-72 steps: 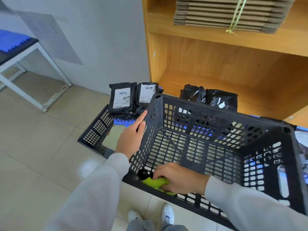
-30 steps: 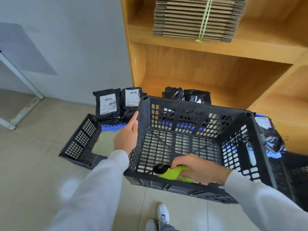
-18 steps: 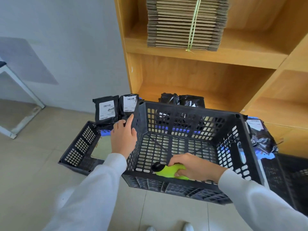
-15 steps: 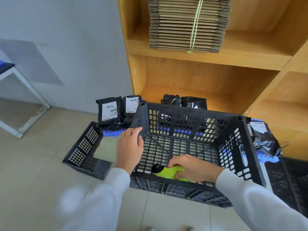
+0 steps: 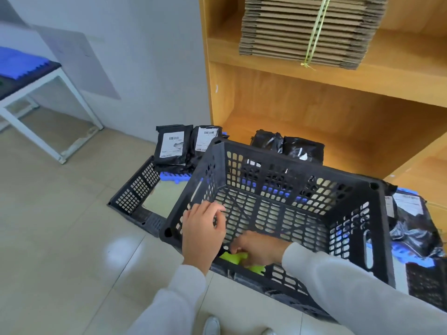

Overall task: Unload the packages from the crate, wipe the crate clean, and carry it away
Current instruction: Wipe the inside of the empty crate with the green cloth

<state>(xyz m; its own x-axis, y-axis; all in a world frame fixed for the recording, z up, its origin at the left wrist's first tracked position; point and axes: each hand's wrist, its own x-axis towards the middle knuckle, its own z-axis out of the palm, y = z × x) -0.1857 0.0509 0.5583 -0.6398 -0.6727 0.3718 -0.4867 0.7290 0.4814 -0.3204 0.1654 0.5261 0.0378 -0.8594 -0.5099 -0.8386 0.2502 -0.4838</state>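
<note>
Black mesh crate (image 5: 278, 213) tilted toward camera, held off the tiled floor (image 5: 60, 238), nothing inside but hands and a green cloth (image 5: 233, 258). Left hand (image 5: 202, 232) over the near-left rim, fingers loosely curled down over the rim and side wall; firm grip or just resting, cannot tell. Right hand (image 5: 258, 247) inside at the near bottom edge, fingers curled on the green cloth, pressing it against the crate bottom. Cloth mostly hidden under both hands.

Second, lower black crate (image 5: 135, 197) on the floor just behind-left, partly hidden by the held crate. Blue ridged mat (image 5: 174, 177) at its far side. Two black packages (image 5: 173, 147) upright there against the wall, side by side, each with a white label carrying a barcode; text too small to read. Two more glossy black packages (image 5: 302, 149) behind the held crate's far wall, on the bottom shelf of the wooden shelving (image 5: 314, 117). Another black package (image 5: 411, 218) right of the crate, white label, print illegible.

Shelf above: stack of flat cardboard (image 5: 302, 30) tied with yellow-green strap. Far left: white-framed table (image 5: 48, 76) with blue mat on top.
</note>
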